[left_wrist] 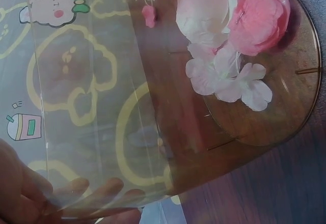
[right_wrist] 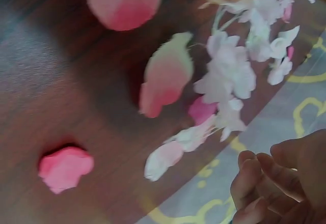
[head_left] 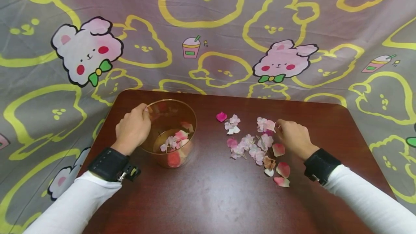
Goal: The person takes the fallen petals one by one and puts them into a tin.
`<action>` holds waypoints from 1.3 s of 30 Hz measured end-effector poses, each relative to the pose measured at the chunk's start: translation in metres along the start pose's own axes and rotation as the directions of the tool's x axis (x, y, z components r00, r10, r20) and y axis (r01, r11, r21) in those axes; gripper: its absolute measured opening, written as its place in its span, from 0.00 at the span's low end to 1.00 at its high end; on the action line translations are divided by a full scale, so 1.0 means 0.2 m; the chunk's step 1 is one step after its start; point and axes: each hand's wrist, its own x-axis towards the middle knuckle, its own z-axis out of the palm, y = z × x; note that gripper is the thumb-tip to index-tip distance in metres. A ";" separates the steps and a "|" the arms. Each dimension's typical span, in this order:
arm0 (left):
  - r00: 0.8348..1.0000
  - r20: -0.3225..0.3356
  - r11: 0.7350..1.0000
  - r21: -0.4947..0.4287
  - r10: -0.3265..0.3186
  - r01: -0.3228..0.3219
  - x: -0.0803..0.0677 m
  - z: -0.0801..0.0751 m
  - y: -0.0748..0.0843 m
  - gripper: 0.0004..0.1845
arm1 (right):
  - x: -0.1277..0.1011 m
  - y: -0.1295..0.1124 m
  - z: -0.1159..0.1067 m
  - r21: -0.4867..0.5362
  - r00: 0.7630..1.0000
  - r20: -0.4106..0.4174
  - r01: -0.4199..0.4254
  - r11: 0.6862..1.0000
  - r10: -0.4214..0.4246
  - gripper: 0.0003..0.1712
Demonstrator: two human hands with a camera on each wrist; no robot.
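At the cup rim, left hand (head_left: 132, 130) fingers curl over the edge of the cup (head_left: 169, 133), thumb side at the lip near 10 o'clock of the rim, gripping it; the left wrist view shows fingertips (left_wrist: 109, 187) seen through the clear wall. Likely steadying the cup so it stays put on the slick table (head_left: 208, 198). Inside the cup, petals (head_left: 175, 143) lie on the bottom, pink and white, one redder piece at 6 o'clock. Right hand (head_left: 292, 137) sits at 3 o'clock of the loose petal pile (head_left: 253, 143), fingers bent and bunched toward a pale blossom (head_left: 265, 124) at the pile's 1 o'clock edge; it looks like a pinch on it, but the contact is hidden by the knuckles, so cannot tell. In the right wrist view the fingers (right_wrist: 270, 175) are curled with nothing clearly between them. Pile is well apart from the cup, to its 3 o'clock, spread flat so single pieces can be picked. One bright pink petal (head_left: 221, 117) lies alone at the pile's 10 o'clock. Bunny cloth (head_left: 208, 28) hangs behind and around the table.
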 end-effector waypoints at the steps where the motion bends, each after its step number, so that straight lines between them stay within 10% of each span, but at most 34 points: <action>1: 1.000 0.002 1.000 0.001 0.000 0.000 0.00 0.00 0.00 0.24 | 0.00 0.01 0.00 0.002 1.000 0.002 -0.007 1.000 0.007 0.08; 13: 1.000 0.000 1.000 0.008 -0.003 0.003 0.00 -0.01 -0.01 0.24 | -0.04 0.18 0.02 0.004 0.997 0.003 -0.077 0.997 0.077 0.09; 27: 1.000 0.003 1.000 0.001 -0.002 0.002 0.00 0.00 0.01 0.24 | -0.07 0.31 0.03 -0.126 0.936 0.238 -0.235 0.964 0.259 0.25; 39: 1.000 0.007 1.000 -0.003 -0.002 0.002 0.00 -0.01 0.00 0.24 | -0.12 0.33 0.05 -0.079 0.948 0.246 -0.187 0.979 0.201 0.13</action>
